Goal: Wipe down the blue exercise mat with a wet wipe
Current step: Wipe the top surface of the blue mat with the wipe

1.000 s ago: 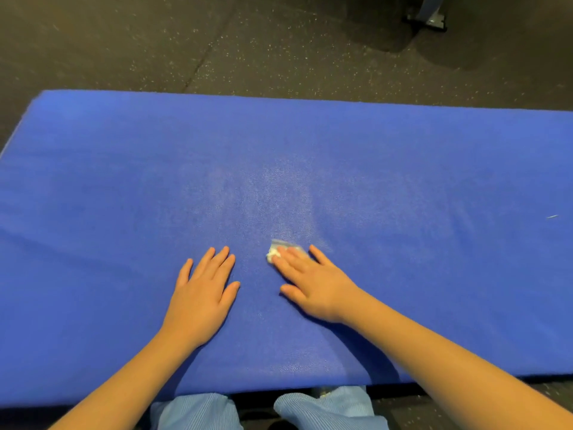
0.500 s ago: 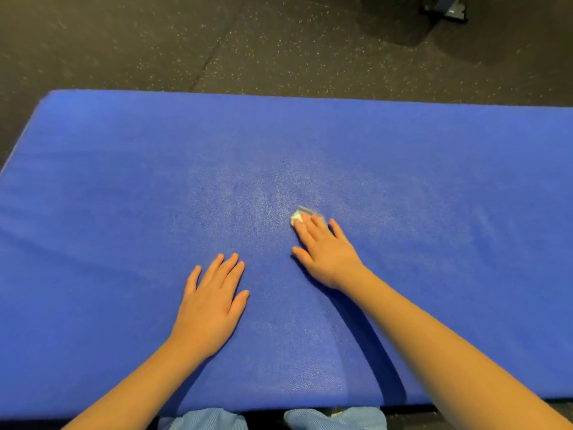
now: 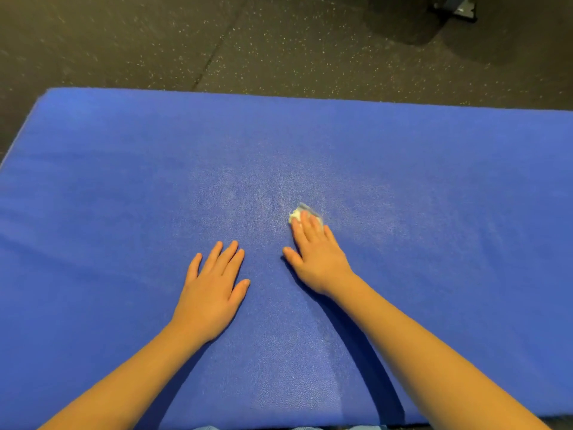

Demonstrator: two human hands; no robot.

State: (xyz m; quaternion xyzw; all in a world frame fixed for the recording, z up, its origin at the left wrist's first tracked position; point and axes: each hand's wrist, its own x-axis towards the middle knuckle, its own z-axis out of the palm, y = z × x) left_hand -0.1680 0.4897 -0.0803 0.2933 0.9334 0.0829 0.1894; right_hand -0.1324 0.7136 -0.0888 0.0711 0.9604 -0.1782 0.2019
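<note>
Head view looks down at a blue exercise mat (image 3: 108,181). It lies flat on a dark floor (image 3: 155,41) that has tiny pale specks in it. The mat is so wide that it fills most of the view. Its far edge and its far left corner show, but its right end runs out of the picture.

Both hands are on the mat, near the middle, with bare arms reaching in from the bottom. The left hand (image 3: 214,290) lies flat, palm down. Its fingers are straight and a little spread, and it holds nothing. It just rests on the mat.

The right hand (image 3: 316,256) is a bit farther out and just beside the left one, but the two do not touch. Its fingers (image 3: 310,225) are straight and close together, and the thumb sticks out to the side. The fingertips press down on a small, scrunched white wet wipe (image 3: 297,214). The wipe sits on the mat under the fingertips, and a little of it pokes out past them. The hand is not curled round it.

Around the wipe, the mat has a paler, shiny patch (image 3: 242,200).

Far off, at the top right, part of a grey metal thing (image 3: 452,9) stands on the floor. I cannot tell what it is.
</note>
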